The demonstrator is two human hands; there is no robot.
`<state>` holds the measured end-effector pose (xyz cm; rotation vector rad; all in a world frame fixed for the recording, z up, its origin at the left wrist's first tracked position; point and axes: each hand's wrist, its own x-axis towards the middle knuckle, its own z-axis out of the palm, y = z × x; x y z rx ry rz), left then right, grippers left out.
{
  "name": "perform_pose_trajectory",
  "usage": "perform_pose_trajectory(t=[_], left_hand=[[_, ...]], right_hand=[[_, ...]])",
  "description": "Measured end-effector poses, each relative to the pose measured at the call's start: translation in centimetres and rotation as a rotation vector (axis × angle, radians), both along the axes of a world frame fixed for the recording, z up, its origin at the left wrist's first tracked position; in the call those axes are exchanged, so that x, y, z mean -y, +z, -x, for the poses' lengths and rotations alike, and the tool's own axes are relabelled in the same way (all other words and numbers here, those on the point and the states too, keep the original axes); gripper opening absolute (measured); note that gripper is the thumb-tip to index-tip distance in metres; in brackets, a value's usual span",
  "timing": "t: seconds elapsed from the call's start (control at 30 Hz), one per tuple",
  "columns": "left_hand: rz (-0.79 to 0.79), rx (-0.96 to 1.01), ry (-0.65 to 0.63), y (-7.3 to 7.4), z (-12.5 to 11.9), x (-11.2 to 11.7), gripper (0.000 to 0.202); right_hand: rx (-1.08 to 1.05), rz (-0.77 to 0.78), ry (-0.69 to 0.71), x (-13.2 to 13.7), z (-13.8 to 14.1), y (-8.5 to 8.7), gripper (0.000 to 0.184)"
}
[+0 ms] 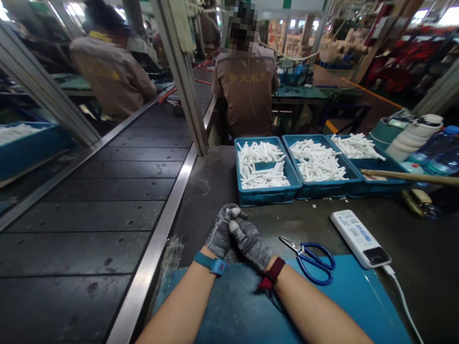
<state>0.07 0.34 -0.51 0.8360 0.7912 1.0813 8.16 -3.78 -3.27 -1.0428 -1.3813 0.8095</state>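
Both my hands wear grey knit gloves and meet above the far edge of a blue mat [319,320]. My left hand [220,231] is closed around a small white piece [232,212] that shows at its fingertips. My right hand [249,243] lies against the left one, with its fingers curled toward the same piece. Blue-handled scissors [312,259] lie on the mat just right of my right hand.
Three blue trays [263,196] of white tubes stand beyond my hands. A white power bank [359,238] with a cable lies to the right, near a wooden stick [426,178] and bottles [454,154]. A dark conveyor belt [91,220] runs on the left. Two people sit farther along.
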Motion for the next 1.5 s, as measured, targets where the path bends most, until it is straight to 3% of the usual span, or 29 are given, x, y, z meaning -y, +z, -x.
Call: perform_pose_trajectory(t=[1.5], left_hand=[[0.004,-0.025,-0.012,0.5,0.03,0.01,0.026]], right_hand=[[0.02,0.014,-0.014,0.09,-0.02,0.43,0.052]])
